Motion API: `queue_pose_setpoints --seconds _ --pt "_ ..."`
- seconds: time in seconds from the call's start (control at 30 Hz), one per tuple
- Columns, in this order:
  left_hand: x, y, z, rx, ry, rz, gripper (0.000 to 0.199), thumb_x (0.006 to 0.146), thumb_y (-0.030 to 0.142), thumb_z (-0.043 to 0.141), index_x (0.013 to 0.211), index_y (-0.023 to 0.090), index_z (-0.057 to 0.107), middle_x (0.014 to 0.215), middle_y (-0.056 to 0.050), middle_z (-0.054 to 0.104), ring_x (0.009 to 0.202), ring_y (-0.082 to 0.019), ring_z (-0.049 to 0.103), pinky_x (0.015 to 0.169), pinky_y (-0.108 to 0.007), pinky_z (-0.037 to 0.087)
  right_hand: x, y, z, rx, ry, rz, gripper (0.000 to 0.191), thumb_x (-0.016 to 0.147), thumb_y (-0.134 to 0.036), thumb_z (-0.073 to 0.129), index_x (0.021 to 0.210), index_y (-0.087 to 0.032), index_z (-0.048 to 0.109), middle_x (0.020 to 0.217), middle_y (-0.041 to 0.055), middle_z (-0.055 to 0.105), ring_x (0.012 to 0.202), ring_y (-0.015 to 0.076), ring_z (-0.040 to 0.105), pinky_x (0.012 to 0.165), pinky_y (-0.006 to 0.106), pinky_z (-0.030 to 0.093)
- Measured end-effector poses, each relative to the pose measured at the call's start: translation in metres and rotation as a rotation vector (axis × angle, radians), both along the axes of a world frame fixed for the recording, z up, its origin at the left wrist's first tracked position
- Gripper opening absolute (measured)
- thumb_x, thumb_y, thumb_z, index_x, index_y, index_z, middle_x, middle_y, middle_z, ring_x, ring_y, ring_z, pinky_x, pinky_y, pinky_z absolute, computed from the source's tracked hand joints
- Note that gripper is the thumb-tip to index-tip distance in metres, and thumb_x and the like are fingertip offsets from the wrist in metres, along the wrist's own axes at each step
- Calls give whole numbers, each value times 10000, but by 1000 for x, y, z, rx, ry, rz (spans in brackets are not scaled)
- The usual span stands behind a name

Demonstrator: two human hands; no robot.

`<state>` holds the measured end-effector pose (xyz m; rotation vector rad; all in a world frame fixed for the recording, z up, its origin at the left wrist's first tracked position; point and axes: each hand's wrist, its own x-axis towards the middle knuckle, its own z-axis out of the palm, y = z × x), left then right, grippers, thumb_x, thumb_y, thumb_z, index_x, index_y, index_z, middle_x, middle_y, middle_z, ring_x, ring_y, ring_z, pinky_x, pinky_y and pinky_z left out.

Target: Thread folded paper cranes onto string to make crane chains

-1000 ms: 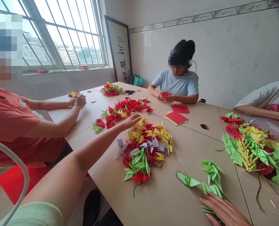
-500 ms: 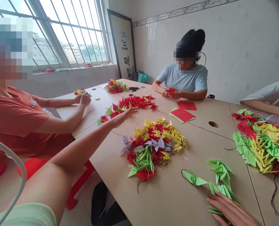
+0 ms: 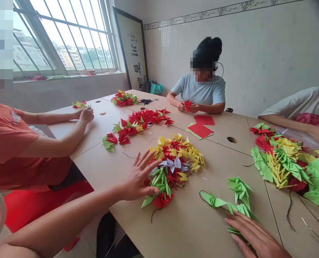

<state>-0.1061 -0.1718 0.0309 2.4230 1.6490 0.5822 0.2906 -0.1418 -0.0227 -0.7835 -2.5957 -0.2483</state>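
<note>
My left hand (image 3: 140, 179), fingers spread, hovers over or touches the left side of a pile of folded paper pieces (image 3: 175, 150) in yellow, red, green and lilac; contact cannot be made out. Nothing is held in it. At the lower right, my right hand (image 3: 256, 234) lies with outstretched fingers on some green folded pieces (image 3: 241, 211). Another green cluster (image 3: 239, 190) sits just beyond, and a green piece with a black cord loop (image 3: 213, 200) is to its left.
A red and green folded heap (image 3: 148, 116) lies farther back, near red paper squares (image 3: 201, 130). One person (image 3: 199, 91) folds red paper opposite; another person (image 3: 19, 143) sits left. A large heap (image 3: 288, 157), cords and a third person's arm (image 3: 285, 123) are right.
My left hand has drawn back from the red heap to the nearer multicoloured pile, its fingers now spread. My right hand stays at the green pieces. The view has shifted a little right.
</note>
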Motion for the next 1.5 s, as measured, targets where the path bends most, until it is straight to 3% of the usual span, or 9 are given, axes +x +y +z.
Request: queue_pose_setpoints --seconds 0.2,0.5,0.67,0.83,1.03,1.17,1.27,1.4,1.5 --pt "46 7 10 -3 284 -379 662 792 556 506 1383 321 323 1483 -62 284 1386 -312 141 1080 -589 -81 -13 -7 15 -81 -9 -99 269 875 -372 479 1020 -260 676 1065 33 705 954 249 673 741 366 591" --pt "39 42 20 -92 263 -335 680 759 554 560 1365 315 367 1470 -85 308 1360 -355 207 1071 -615 7 -14 -7 24 -182 214 -232 370 870 -439 501 1194 -266 555 1256 66 586 1184 274 519 964 474 452" --pt "86 67 38 -15 146 -444 617 834 584 427 1387 333 314 1472 -62 309 1380 -312 166 1085 -580 67 -3 8 14 -330 450 -460 438 898 -478 393 1275 -266 465 1393 89 435 1298 270 381 984 462 430" --pt "128 124 17 18 354 -404 509 894 502 364 1328 244 430 1426 -107 381 1371 -315 181 1075 -598 72 7 20 1 -414 556 -565 525 885 -533 361 1276 -199 465 1404 138 404 1331 275 318 1059 500 314" --pt "96 158 2 -112 464 -190 430 888 479 380 1204 236 543 1379 -118 435 1328 -328 278 1047 -645 64 2 22 -5 -488 581 -620 571 856 -571 385 1294 -212 461 1440 122 364 1342 289 290 1059 505 301" --pt "81 141 16 -94 403 -68 481 882 486 396 1275 221 480 1449 -144 325 1362 -353 189 1040 -660 48 0 26 -3 -534 634 -636 651 814 -631 402 1267 -173 494 1414 150 398 1340 288 293 1088 488 242" --pt "92 103 31 -36 130 -137 546 890 529 341 1347 234 393 1488 -111 256 1392 -314 98 1085 -596 70 1 23 6 -646 796 -675 733 779 -686 398 1276 -154 481 1415 159 399 1334 282 307 1092 462 239" --pt "116 48 34 -347 -275 -408 568 913 523 272 1411 251 263 1478 -62 297 1378 -202 210 1114 -379 238 -10 16 19 -905 1098 -735 718 745 -670 496 1297 -212 466 1440 113 385 1330 282 320 1089 452 241" --pt "132 34 15 -527 -367 -330 632 905 530 285 1432 192 197 1497 -104 237 1383 -220 189 1101 -388 259 -34 17 23 -950 1154 -705 635 737 -625 559 1247 -249 529 1390 85 465 1297 278 382 1069 461 281"
